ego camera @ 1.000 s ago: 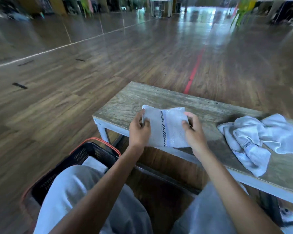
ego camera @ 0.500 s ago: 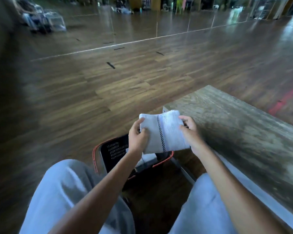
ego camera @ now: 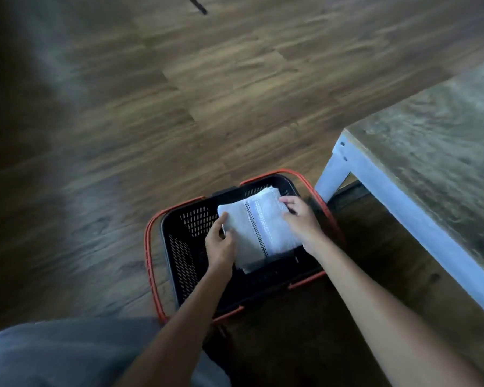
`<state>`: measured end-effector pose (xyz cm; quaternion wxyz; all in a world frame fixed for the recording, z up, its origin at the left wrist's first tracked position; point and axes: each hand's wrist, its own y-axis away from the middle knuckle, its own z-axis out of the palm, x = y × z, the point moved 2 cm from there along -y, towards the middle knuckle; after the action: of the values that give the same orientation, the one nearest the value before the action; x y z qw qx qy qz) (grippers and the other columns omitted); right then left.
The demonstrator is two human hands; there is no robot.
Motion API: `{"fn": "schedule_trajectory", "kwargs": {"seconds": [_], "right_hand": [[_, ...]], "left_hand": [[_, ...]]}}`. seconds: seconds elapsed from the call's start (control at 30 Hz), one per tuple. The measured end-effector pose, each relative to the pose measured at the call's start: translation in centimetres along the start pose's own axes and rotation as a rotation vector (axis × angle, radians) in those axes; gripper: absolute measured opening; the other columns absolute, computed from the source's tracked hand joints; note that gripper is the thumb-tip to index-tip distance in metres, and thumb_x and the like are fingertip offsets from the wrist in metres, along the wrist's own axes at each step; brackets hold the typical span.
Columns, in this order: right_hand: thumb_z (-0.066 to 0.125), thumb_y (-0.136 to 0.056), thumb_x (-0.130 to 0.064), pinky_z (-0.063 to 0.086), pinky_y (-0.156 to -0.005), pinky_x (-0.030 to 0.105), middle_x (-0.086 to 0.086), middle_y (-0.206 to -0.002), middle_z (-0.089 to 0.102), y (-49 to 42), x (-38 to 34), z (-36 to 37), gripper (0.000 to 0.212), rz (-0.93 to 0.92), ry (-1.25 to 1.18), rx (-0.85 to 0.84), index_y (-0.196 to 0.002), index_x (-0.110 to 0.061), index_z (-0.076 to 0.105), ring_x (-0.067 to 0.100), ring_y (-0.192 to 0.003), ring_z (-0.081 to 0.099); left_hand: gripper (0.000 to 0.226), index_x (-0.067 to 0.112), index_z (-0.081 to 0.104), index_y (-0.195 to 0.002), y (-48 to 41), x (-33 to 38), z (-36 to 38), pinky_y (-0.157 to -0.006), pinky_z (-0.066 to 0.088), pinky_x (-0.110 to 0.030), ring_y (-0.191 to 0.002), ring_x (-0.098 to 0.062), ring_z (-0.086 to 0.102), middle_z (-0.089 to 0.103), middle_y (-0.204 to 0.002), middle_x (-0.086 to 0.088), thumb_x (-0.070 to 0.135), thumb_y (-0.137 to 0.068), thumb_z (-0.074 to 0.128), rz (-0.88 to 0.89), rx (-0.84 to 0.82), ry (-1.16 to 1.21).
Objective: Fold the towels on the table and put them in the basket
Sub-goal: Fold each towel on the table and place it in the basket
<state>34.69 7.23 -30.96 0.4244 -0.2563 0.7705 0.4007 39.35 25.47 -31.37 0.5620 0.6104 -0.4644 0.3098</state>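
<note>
A folded white towel (ego camera: 259, 229) with a black-dotted stripe is held inside the mouth of the black basket (ego camera: 179, 258) with red handles, which stands on the floor. My left hand (ego camera: 220, 245) grips the towel's left edge. My right hand (ego camera: 301, 219) grips its right edge. Under the towel's near edge a sliver of another white towel (ego camera: 249, 268) shows in the basket; whether the held towel rests on it I cannot tell.
The wooden table (ego camera: 436, 152) with a white metal frame and leg stands to the right of the basket. Wood-plank floor stretches to the left and ahead. My grey-clad knee (ego camera: 67, 356) fills the lower left corner.
Both hands carried the folded towel off the table's edge, leftward and down into the basket. The view swung down and left, so the heap of unfolded towels has left the frame.
</note>
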Motion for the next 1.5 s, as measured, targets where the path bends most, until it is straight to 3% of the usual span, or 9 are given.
{"fn": "schedule_trajectory", "kwargs": {"seconds": [0.1,0.3,0.4,0.47,0.57,0.73,0.93,1.27,1.5], "right_hand": [[0.043,-0.086,-0.001,0.038,-0.09,0.026,-0.004,-0.126,0.055,-2.8,2.2,1.2,0.04,0.038,0.004,0.005,-0.111,-0.028,0.057,0.009,-0.114,0.05],[0.041,-0.09,-0.002,0.038,-0.087,0.024,-0.002,-0.127,0.054,-5.8,5.7,2.7,0.037,0.05,0.021,-0.013,-0.116,-0.025,0.055,0.009,-0.112,0.049],[0.039,-0.094,-0.001,0.035,-0.089,0.024,0.003,-0.133,0.051,-6.3,6.2,3.2,0.036,0.008,0.101,-0.016,-0.124,-0.017,0.051,0.014,-0.121,0.047],[0.042,-0.093,0.0,0.037,-0.094,0.027,0.011,-0.139,0.045,-5.8,6.1,3.6,0.039,-0.159,0.344,0.032,-0.131,-0.009,0.046,0.024,-0.127,0.044],[0.051,-0.086,-0.004,0.032,-0.106,0.043,0.015,-0.153,0.027,-4.7,6.1,4.8,0.057,-0.504,0.943,0.117,-0.141,-0.009,0.037,0.032,-0.137,0.031],[0.044,-0.097,-0.021,-0.01,-0.115,0.047,0.003,-0.16,-0.013,-4.5,6.8,5.0,0.071,-0.338,1.339,-0.217,-0.153,-0.016,0.0,0.019,-0.146,-0.016],[0.044,-0.094,-0.014,0.02,-0.113,0.042,0.007,-0.149,0.035,0.6,1.5,1.7,0.045,-0.356,1.257,-0.156,-0.139,-0.016,0.041,0.024,-0.136,0.031],[0.046,-0.094,-0.032,0.043,-0.085,0.034,-0.002,-0.111,0.064,13.0,-10.8,-10.2,0.025,-0.354,1.017,0.226,-0.109,-0.022,0.064,0.026,-0.101,0.061],[0.049,-0.093,-0.036,0.051,-0.075,0.031,-0.004,-0.108,0.066,23.6,-14.5,-19.6,0.023,-0.293,0.875,0.452,-0.108,-0.024,0.063,0.019,-0.098,0.062]], "left_hand": [[0.039,0.014,0.056,-0.132,-3.0,-2.4,1.3,-0.085,0.05,-0.022,-0.087,-0.001,0.057,0.058,-0.124,0.001,0.007,-0.095,0.048,-0.027,-0.011,-0.016],[0.042,0.013,0.052,-0.135,-6.1,-6.6,2.7,-0.06,0.045,-0.008,-0.057,0.019,0.053,0.056,-0.11,0.016,0.003,-0.095,0.044,-0.06,-0.017,-0.071],[0.042,0.011,0.05,-0.135,-6.5,-7.1,2.6,-0.072,0.045,-0.005,-0.085,0.018,0.058,0.054,-0.125,0.006,0.003,-0.095,0.045,-0.034,-0.043,-0.121],[0.044,0.009,0.05,-0.136,-6.3,-7.0,2.4,-0.095,0.036,-0.014,-0.12,-0.01,0.052,0.05,-0.135,-0.005,0.006,-0.092,0.049,0.097,-0.028,-0.276],[0.054,0.012,0.038,-0.144,-5.6,-6.8,2.5,-0.107,0.027,-0.035,-0.137,-0.027,0.029,0.031,-0.153,-0.01,0.021,-0.093,0.053,0.361,-0.046,-0.736],[0.057,0.025,0.014,-0.151,-5.5,-6.7,2.3,-0.111,0.011,-0.053,-0.146,-0.022,0.008,0.003,-0.161,0.003,0.046,-0.1,0.027,0.251,-0.373,-1.149],[0.037,0.014,0.06,-0.118,-2.8,-1.3,0.6,-0.095,0.032,-0.042,-0.115,-0.026,0.053,0.059,-0.124,-0.004,0.036,-0.095,0.041,0.39,-0.25,-1.175],[0.028,0.015,0.06,-0.091,7.6,15.4,0.2,-0.067,0.041,-0.033,-0.086,-0.031,0.063,0.067,-0.092,-0.004,0.036,-0.093,0.042,0.871,-0.176,-1.11],[0.029,0.018,0.062,-0.105,17.9,23.0,4.6,-0.076,0.047,-0.034,-0.092,-0.031,0.064,0.07,-0.101,-0.005,0.035,-0.092,0.042,1.087,-0.268,-1.017]]}}
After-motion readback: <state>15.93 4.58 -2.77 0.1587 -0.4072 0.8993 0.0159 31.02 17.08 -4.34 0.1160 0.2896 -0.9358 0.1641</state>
